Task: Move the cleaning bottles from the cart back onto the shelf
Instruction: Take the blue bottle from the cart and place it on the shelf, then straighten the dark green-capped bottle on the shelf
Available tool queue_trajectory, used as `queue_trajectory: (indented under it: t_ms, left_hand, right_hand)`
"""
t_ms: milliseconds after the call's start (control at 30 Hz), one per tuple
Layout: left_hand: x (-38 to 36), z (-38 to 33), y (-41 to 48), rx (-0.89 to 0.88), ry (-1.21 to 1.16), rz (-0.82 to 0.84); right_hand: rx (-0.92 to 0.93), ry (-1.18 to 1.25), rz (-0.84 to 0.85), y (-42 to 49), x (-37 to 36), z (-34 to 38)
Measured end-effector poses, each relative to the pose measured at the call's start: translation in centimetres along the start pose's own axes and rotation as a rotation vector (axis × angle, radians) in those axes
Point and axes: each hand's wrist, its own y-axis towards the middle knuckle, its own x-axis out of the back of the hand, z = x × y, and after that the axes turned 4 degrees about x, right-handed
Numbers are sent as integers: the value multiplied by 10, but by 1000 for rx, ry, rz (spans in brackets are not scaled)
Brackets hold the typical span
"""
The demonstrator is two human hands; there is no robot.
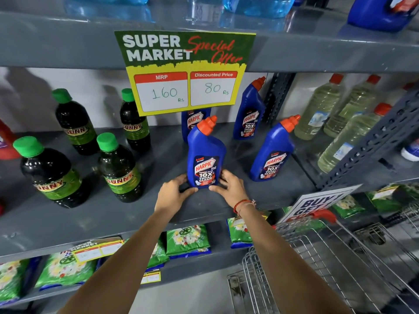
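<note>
A blue Harpic bottle (205, 152) with an orange cap stands upright on the grey shelf (113, 214), near its front edge. My left hand (173, 193) and my right hand (229, 189) cup its base from either side, fingers touching the bottle. Three more blue Harpic bottles stand on the same shelf: one to the right (273, 152), one behind it (249, 109), one partly hidden by the price sign (192, 121). The wire cart (317, 268) is at lower right; no bottles show inside it.
Several green-capped dark Sunny bottles (120, 171) stand on the shelf's left half. Pale yellow bottles with red caps (349, 137) fill the neighbouring bay at right. A yellow-green price sign (186, 71) hangs from the shelf above. Green packets (188, 240) line the lower shelf.
</note>
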Motion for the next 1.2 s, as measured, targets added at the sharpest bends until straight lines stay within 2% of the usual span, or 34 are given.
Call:
queue_trajectory:
  t_ms: [133, 233, 400, 467, 533, 633, 667, 767, 900, 1000, 1200]
  left_hand:
    - [0, 1, -1, 4, 2, 14]
    - [2, -2, -5, 9, -34, 18]
    - [21, 9, -43, 104, -172, -41]
    - [39, 25, -65, 115, -230, -140]
    - [61, 44, -83, 163, -279, -283]
    - [93, 72, -87, 238, -242, -442]
    - [101, 80, -84, 246, -173, -429]
    - [116, 92, -66, 219, -37, -245]
    - [127, 93, -48, 116, -14, -85]
    - [131, 91, -45, 62, -5, -85]
    - [123, 91, -35, 50, -16, -72]
  right_hand:
    - [-5, -2, -9, -3, -1, 4]
    - [2, 23, -89, -11, -5, 8]
    - [29, -40, -523, -40, -30, -2]
    - [86, -89, -591, -54, -53, 0]
    - [154, -101, -512, -61, -81, 8]
    - [165, -72, -212, -53, -125, 22]
    - [149, -54, -124, -48, -138, 28]
    - [123, 2, 20, -33, -163, 38]
    - [105, 20, 92, -17, -172, 43]
    - [146, -31, 151, -13, -173, 44]
    - [142, -37, 74, -13, -168, 42]
